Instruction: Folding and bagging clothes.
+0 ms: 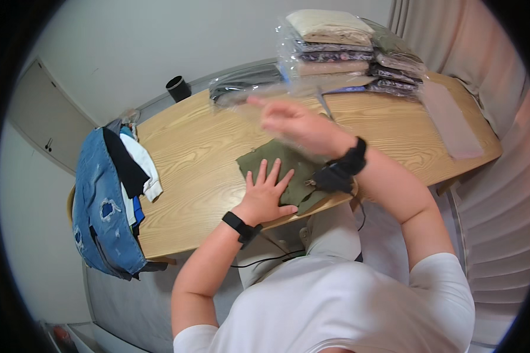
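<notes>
My left hand [267, 194] lies flat with spread fingers on a folded olive-green garment [265, 154] at the table's near edge. Metal hardware shows on the cloth near my right wrist. My right hand [296, 125] is raised over the far part of the garment, blurred by motion, its index finger pointing left. Clear plastic film [274, 92] stretches behind and around that hand; whether the fingers grip it cannot be told. My right forearm and a black wrist device [346, 165] cover the garment's right part.
Bagged folded clothes [335, 66] form two stacks at the back right of the wooden table [190, 176]. A dark bagged garment [247, 81] lies beside them. Flat plastic bags [452, 119] rest at the right end. Ripped jeans [108, 189] and other clothes hang over the left end.
</notes>
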A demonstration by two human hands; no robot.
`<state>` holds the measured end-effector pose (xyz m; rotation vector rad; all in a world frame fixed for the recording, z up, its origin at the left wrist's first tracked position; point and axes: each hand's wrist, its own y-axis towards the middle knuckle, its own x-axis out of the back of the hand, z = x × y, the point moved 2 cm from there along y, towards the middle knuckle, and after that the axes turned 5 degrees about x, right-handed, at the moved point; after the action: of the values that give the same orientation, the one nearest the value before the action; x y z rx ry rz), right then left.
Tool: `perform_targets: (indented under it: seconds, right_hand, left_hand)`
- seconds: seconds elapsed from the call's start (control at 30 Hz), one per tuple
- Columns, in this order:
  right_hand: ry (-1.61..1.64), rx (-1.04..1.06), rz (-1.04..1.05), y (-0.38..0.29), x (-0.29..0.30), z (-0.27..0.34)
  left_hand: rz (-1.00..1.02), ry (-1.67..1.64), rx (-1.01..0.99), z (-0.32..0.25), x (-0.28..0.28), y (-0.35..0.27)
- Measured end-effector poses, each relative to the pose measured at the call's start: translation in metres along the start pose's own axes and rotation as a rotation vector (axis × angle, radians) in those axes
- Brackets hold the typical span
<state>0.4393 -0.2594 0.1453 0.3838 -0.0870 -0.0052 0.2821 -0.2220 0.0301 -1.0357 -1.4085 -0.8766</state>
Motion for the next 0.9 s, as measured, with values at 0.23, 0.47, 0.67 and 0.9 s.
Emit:
perform_targets:
  seconds: [0.23,0.47,0.67,0.9]
  right_hand:
    - [0.038,-0.27,0.183,0.034,-0.093,-0.084]
    - [-0.078,-0.45,0.119,0.034,-0.11,-0.102]
    - [-0.203,-0.395,0.239,0.018,-0.112,-0.093]
    - [-0.289,-0.143,-0.154,-0.07,-0.068,-0.023]
  left_hand:
    - [-0.098,-0.295,-0.136,-0.003,0.002,-0.047]
    - [-0.521,-1.051,-0.029,0.046,0.041,-0.091]
    - [-0.746,-0.614,0.327,0.118,0.024,-0.064]
    - [-0.184,-0.494,0.515,0.129,-0.011,-0.059]
